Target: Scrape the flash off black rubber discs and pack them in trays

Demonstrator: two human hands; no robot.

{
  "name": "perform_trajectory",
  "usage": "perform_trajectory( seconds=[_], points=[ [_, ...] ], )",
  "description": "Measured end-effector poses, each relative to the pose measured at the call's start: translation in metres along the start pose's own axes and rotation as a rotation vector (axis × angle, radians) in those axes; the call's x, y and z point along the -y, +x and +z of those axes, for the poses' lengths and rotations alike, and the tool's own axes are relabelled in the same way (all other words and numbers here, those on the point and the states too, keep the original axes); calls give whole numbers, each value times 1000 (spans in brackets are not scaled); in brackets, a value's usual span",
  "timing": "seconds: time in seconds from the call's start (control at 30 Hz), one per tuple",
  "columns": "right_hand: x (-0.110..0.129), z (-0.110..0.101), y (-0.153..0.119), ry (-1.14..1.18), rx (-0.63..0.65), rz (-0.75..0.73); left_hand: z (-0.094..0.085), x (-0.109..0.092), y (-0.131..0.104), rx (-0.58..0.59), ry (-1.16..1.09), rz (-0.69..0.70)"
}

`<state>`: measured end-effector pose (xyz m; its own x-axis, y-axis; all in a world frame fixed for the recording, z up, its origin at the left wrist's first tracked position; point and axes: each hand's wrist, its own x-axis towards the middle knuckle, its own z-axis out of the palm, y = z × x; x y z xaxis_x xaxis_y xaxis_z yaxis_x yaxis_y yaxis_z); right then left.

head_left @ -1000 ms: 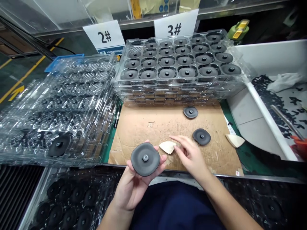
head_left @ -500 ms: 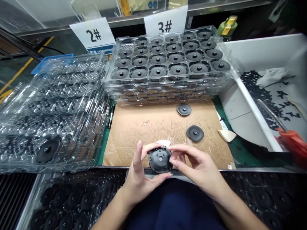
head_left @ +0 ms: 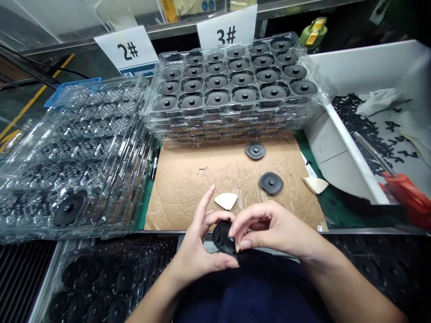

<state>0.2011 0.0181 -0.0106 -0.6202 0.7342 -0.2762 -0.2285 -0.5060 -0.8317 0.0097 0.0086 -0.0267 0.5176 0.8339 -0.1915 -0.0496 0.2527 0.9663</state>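
Note:
My left hand (head_left: 202, 244) holds a dark plastic disc (head_left: 221, 236) by its rim, fingers on the far edge and thumb below, index finger raised. The disc is tilted, and its right part is hidden behind my right fingers. My right hand (head_left: 264, 226) pinches at the disc's right side with thumb and fingertips; whether something small is also between them is hidden. Just beyond my hands a pale wedge-shaped piece (head_left: 226, 201) lies on the cardboard (head_left: 182, 179). Two similar discs, a nearer one (head_left: 271, 183) and a farther one (head_left: 255, 150), lie there with their centre studs up.
Stacked clear trays (head_left: 215, 117) filled with discs stand behind the cardboard. More clear trays (head_left: 84, 148) are at left, one disc (head_left: 69, 208) on top. At right, a white bin (head_left: 353, 152) holds small black pieces and a red-handled tool (head_left: 404, 193). Another pale wedge (head_left: 315, 185) lies nearby.
The disc has come closer to my body and tilted, so its face shows less. My right fingers have moved over its right side. The pale wedge beyond my hands is now uncovered.

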Motion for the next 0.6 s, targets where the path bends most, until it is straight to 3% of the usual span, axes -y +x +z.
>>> perform_trajectory(
  seconds=[0.13,0.3,0.43,0.6],
  points=[
    [-5,0,-5,-33,-35,2,3,0,-1,-2,16,-24],
    [-16,4,-20,10,-189,27,7,3,-4,-15,39,24],
    [-25,6,-37,-165,-358,-61,11,6,-5,-28,67,67],
    [-35,10,-59,-463,-494,-220,22,6,-7,-123,57,-74]
  ],
)
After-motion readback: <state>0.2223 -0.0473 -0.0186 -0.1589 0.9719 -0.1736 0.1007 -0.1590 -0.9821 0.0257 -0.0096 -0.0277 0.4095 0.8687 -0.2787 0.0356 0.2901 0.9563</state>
